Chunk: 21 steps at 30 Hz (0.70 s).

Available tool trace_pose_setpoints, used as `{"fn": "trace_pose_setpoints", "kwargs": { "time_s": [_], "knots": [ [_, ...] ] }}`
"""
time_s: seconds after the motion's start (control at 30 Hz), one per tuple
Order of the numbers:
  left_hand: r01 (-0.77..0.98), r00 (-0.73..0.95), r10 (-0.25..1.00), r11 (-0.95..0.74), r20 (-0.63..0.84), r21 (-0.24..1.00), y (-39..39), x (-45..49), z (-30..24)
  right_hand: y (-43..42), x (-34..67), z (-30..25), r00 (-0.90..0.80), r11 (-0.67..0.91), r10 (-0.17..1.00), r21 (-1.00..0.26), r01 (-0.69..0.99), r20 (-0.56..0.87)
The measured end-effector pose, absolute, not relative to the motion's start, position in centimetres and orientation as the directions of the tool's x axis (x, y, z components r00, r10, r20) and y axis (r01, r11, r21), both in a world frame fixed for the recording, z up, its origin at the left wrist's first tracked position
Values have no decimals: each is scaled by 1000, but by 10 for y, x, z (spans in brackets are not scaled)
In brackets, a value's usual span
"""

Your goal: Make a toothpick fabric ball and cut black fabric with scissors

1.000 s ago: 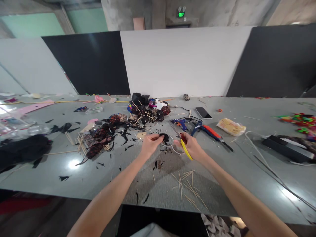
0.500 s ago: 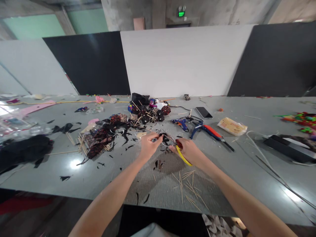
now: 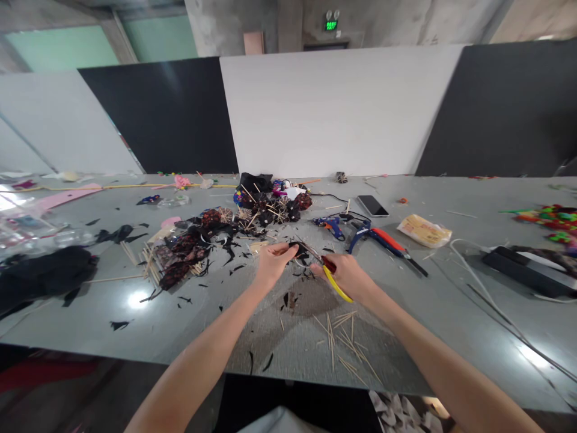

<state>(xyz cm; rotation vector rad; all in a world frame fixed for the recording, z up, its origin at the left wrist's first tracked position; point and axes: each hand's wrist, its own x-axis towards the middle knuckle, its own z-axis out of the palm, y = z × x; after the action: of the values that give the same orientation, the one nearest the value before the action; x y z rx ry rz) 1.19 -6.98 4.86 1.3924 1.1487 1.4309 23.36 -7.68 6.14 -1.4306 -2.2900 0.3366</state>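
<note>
My left hand (image 3: 270, 263) pinches a small black piece (image 3: 299, 249) over the grey table (image 3: 135, 307). My right hand (image 3: 345, 273) is closed round yellow-handled scissors (image 3: 331, 273), whose blades point left at that black piece. Small black scraps (image 3: 288, 297) lie on the table under my hands. Loose toothpicks (image 3: 340, 340) are scattered nearer to me, just right of centre.
A heap of dark balls stuck with toothpicks (image 3: 265, 213) lies beyond my hands. Right of it are a blue glue gun (image 3: 331, 227), an orange-handled tool (image 3: 387, 240), a phone (image 3: 371, 205) and a yellowish packet (image 3: 424, 231). Black cloth (image 3: 40, 273) lies at the far left, cables (image 3: 487, 288) at the right.
The scissors have swung from pointing down to reaching left at the black piece. My left hand has shifted only slightly, keeping its pinch.
</note>
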Motion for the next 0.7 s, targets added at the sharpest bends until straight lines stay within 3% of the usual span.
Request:
{"fn": "trace_pose_setpoints", "kwargs": {
  "time_s": [0.7],
  "knots": [
    [-115, -80, 989, -136, 128, 984, -65, 15, 44, -79, 233, 63, -376, 439, 898, -394, 807, 230]
  ]
}}
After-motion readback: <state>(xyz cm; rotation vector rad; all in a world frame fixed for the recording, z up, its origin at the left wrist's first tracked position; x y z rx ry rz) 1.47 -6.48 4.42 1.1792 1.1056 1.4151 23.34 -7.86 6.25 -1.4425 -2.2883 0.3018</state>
